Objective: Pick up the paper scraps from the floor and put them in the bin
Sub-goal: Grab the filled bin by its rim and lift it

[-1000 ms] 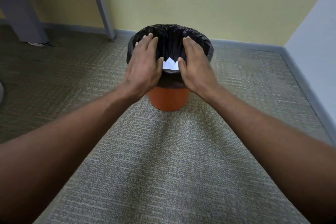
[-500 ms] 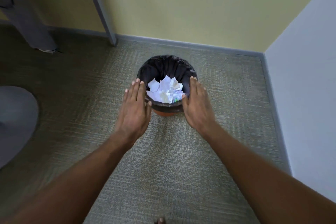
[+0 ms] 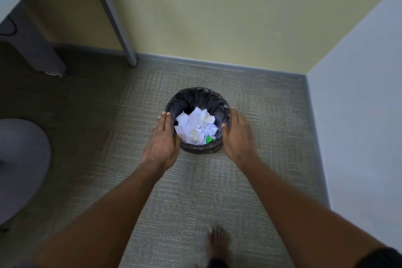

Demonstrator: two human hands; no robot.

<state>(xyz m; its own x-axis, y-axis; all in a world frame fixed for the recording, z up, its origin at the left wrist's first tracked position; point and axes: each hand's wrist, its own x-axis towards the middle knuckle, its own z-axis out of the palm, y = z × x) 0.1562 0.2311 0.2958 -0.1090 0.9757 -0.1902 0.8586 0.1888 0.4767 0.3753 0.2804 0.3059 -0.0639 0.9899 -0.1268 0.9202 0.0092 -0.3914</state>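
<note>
A small round bin (image 3: pixel 196 97) lined with a black bag stands on the carpet near the room's corner. Several crumpled white paper scraps (image 3: pixel 195 126) fill it, with a green bit among them. My left hand (image 3: pixel 163 140) hovers flat at the bin's left side, fingers straight and empty. On the bin's right side my right hand (image 3: pixel 237 137) is flat, slightly blurred, and holds nothing. No scraps show on the floor.
A yellow wall and grey baseboard (image 3: pixel 217 65) run behind the bin; a white wall (image 3: pixel 359 104) closes the right. A grey desk leg (image 3: pixel 113 15) and dark panel (image 3: pixel 34 43) stand at back left. A round grey base (image 3: pixel 19 163) lies left. My bare foot (image 3: pixel 215 246) is below.
The view has risen and pulled back from the bin. Both hands have moved off the rim to the bin's sides, and the paper inside is now in full view.
</note>
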